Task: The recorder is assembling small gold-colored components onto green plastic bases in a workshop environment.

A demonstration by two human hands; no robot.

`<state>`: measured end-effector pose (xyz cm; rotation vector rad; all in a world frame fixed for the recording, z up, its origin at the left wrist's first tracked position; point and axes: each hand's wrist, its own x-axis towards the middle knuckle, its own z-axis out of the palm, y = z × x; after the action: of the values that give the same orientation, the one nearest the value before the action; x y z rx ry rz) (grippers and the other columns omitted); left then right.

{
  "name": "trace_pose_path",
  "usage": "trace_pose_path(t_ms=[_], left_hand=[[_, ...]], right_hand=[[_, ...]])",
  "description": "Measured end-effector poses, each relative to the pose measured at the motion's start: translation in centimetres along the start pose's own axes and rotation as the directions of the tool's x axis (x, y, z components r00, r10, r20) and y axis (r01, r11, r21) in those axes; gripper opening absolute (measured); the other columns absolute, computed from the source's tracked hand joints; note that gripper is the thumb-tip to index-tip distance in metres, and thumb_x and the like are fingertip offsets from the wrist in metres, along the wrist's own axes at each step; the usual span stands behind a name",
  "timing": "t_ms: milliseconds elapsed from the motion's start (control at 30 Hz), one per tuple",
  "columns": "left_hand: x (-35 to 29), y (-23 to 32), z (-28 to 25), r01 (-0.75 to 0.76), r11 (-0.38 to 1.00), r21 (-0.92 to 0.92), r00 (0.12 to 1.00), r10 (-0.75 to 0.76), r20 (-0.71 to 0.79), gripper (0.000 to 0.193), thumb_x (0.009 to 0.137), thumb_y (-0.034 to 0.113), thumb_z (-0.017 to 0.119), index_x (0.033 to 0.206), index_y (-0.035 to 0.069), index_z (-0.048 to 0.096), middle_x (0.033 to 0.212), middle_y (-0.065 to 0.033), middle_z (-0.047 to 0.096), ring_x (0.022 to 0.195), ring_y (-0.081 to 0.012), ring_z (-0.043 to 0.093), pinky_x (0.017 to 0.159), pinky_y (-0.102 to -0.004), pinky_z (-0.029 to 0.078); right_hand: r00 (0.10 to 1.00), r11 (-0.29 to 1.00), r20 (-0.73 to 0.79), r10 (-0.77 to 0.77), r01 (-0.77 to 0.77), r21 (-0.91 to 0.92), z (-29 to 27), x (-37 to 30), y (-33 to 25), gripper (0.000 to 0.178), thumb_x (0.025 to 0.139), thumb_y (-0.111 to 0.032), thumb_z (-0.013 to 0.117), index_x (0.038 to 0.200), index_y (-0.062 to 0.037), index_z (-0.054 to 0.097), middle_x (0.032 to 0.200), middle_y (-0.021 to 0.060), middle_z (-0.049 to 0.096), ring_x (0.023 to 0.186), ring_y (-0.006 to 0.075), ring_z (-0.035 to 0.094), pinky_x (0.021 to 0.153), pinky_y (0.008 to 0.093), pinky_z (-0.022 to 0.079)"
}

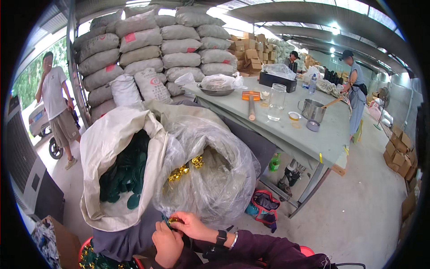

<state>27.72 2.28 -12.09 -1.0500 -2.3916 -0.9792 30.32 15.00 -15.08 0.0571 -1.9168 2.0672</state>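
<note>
Close together below the bags, my left hand and my right hand are both closed in a pinch. Between my right fingertips is a small shiny gold piece. A thin dark green piece shows at the tips of my left fingers, partly hidden by them. Just ahead, a clear plastic bag gapes, with gold pieces like those in my fingers on its inner side. To its left, an open white sack holds many dark green discs.
A red tub with green and gold pieces sits at lower left beside a cardboard box. A long table carries a hammer, a glass jar and a metal pot. Stacked sacks rise behind. Several people stand farther off.
</note>
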Motion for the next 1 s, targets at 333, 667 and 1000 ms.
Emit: trace_pose_path(t_ms=[333, 667, 1000], left_hand=[[0.4, -3.9, -3.8, 0.370, 0.823, -0.430, 0.928, -0.307, 0.210, 0.011, 0.079, 0.007, 0.056, 0.081, -0.004, 0.056, 0.069, -0.0162, 0.061, 0.054, -0.0251, 0.059, 0.050, -0.0348, 0.045], [-9.4, -19.3, -18.7, 0.573, 0.610, -0.548, 0.615, -0.762, -0.205, 0.019, 0.079, 0.003, 0.051, 0.094, 0.000, 0.062, 0.070, 0.0012, 0.059, 0.051, -0.0070, 0.052, 0.042, -0.0216, 0.043], [-8.9, -19.7, -17.4, 0.494, 0.810, 0.317, 0.856, -0.387, -0.343, 0.032, 0.084, 0.026, 0.061, 0.103, 0.000, 0.062, 0.087, -0.0189, 0.064, 0.081, -0.0313, 0.062, 0.070, -0.0362, 0.047]], right_hand=[[0.917, 0.956, 0.291, 0.274, -0.291, 0.016, 0.7, 2.2, -2.1, 0.022, 0.092, -0.021, 0.057, 0.103, -0.0020, 0.057, 0.077, 0.0023, 0.061, 0.064, 0.0090, 0.060, 0.058, 0.0226, 0.050], [0.996, 0.661, -0.089, -0.015, -0.057, -0.748, -9.8, 12.2, -0.1, 0.023, 0.079, -0.014, 0.064, 0.098, -0.0006, 0.062, 0.084, 0.0157, 0.066, 0.075, 0.0262, 0.064, 0.069, 0.0354, 0.051], [0.997, 0.296, -0.065, 0.041, -0.074, -0.952, -8.6, 15.9, 3.0, 0.030, 0.081, -0.017, 0.060, 0.107, -0.0039, 0.055, 0.092, 0.0230, 0.063, 0.090, 0.0401, 0.061, 0.079, 0.0464, 0.049]])
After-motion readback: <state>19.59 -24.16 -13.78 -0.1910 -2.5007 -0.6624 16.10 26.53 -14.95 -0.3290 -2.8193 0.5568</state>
